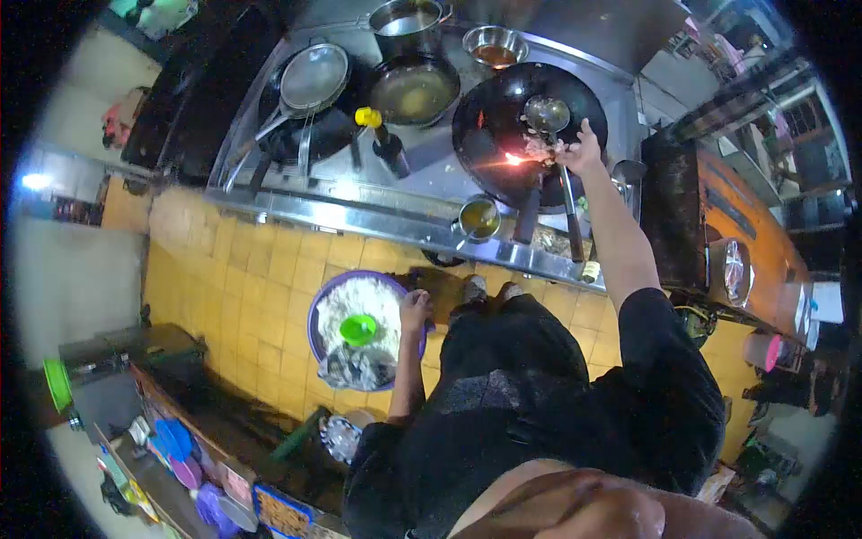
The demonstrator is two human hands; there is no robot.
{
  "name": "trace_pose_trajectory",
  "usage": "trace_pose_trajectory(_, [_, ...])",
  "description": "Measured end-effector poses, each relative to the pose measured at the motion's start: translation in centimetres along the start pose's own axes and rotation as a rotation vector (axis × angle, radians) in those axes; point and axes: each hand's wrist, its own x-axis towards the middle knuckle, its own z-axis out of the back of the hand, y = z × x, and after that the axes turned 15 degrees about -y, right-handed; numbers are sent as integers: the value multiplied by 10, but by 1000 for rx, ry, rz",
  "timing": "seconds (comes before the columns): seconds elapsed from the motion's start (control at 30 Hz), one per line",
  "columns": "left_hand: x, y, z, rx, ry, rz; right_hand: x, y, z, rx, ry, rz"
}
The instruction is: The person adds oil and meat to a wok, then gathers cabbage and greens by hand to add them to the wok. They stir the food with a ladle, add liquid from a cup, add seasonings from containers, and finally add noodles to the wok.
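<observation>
My right hand [582, 154] reaches over the black wok [503, 99] with its fingers apart. Small pieces of food [542, 149] lie just under and beside the fingers. A round metal ladle [547, 115] rests in the wok, its long handle running toward the stove's front edge. An orange-red glow shows in the wok left of the food. Down by my side hangs my left hand [415, 310], its fingers curled, near the right rim of a purple tub [312, 325] of white contents. Whatever it may hold cannot be made out.
A pan [415, 90], a strainer [314, 77], a pot [406, 20], a metal bowl [495, 48] and a yellow-capped bottle [389, 148] stand on the stove. A small cup [479, 218] sits at its front edge. A green bowl [357, 330] lies in the tub.
</observation>
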Motion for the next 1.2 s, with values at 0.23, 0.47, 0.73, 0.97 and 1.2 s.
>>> trace_pose_trajectory(0.23, [49, -13, -29, 33, 54, -87, -10, -29, 73, -1568, -56, 1066])
trace_pose_trajectory(0.47, [30, -92, -92, 217, 103, -588, -84, -39, 154, -562, 205, 74])
trace_pose_trajectory(0.73, [82, -111, -129, 900, 457, -788, -133, 78, 222, -1209, 291, 439])
trace_pose_trajectory(0.97, [90, -166, -159, 844, 806, -158, -86, 23, 219, -1352, -86, 1127])
trace_pose_trajectory(1.2, [81, -261, -188, 805, 601, -501, -84, 16, 206, -1366, -91, 1015])
